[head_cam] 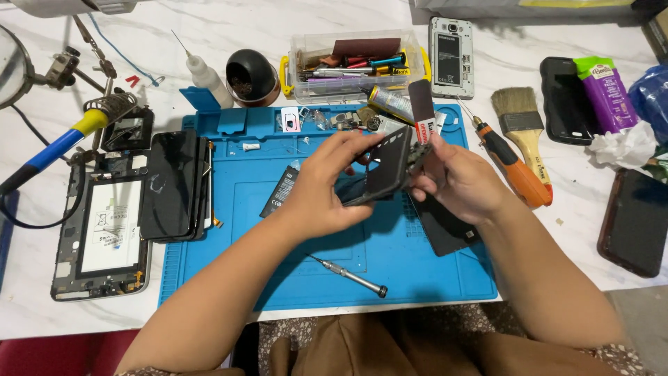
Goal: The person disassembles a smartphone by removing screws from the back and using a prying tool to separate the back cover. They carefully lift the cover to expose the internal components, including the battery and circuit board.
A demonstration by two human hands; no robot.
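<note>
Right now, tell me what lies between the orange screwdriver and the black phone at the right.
A paintbrush, seen in the head view.

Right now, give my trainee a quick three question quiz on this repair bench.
1. True or false: both hands are on the dark phone frame.
2. Which tool lies on the blue mat nearest the camera wearer? A) paintbrush B) small silver screwdriver C) soldering iron
3. What lies left of the mat, opened up?

Key:
1. True: left hand and right hand hold it.
2. B, the screwdriver.
3. An opened tablet.
</note>
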